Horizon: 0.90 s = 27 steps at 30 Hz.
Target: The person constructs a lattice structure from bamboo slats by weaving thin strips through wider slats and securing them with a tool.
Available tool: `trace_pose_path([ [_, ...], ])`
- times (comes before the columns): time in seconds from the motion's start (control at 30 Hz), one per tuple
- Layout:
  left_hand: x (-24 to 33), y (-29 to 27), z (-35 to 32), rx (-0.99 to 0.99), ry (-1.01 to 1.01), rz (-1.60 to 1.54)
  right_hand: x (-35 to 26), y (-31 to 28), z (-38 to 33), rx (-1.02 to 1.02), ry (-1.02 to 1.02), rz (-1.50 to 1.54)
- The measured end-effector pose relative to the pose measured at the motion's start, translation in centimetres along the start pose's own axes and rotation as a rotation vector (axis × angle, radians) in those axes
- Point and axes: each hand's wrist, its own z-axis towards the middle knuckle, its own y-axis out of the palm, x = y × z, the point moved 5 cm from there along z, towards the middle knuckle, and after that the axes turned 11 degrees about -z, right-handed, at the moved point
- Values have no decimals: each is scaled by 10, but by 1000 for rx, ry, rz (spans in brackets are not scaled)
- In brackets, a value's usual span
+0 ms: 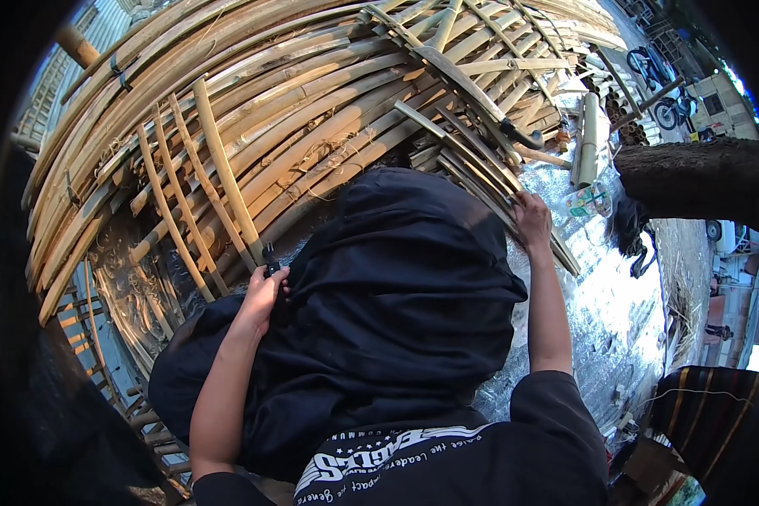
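My left hand (264, 297) is closed around a small black object (270, 260), mostly hidden by the fingers, so its kind is unclear. It sits beside the lower end of a long split bamboo strip (224, 173). My right hand (532, 222) rests with bent fingers on the ends of thin bamboo strips (487, 173) lying slantwise to the right of my knees; the fingers appear to grip one of them. Dark cloth (405, 261) covers my legs between the two hands.
A large pile of split bamboo (312, 84) spreads ahead and left. Across it lies a long machete-like tool (468, 84) with a dark hooked handle. A shiny silver sheet (607, 312) covers the ground at right, near a thick tree trunk (691, 175) and a plastic bag (589, 201).
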Motion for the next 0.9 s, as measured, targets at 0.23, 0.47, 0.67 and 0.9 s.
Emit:
trace_pose_path([
  [0.23,-1,1,0,3,0,16,4,9,-7,81,-39,-67],
  [0.47,0,2,-1,-1,4,36,0,8,-9,127,-59,-57],
  [0.67,4,7,-6,-11,-9,18,6,6,-6,139,-37,-9],
  [0.9,1,2,-2,14,-26,35,74,12,63,454,214,88],
])
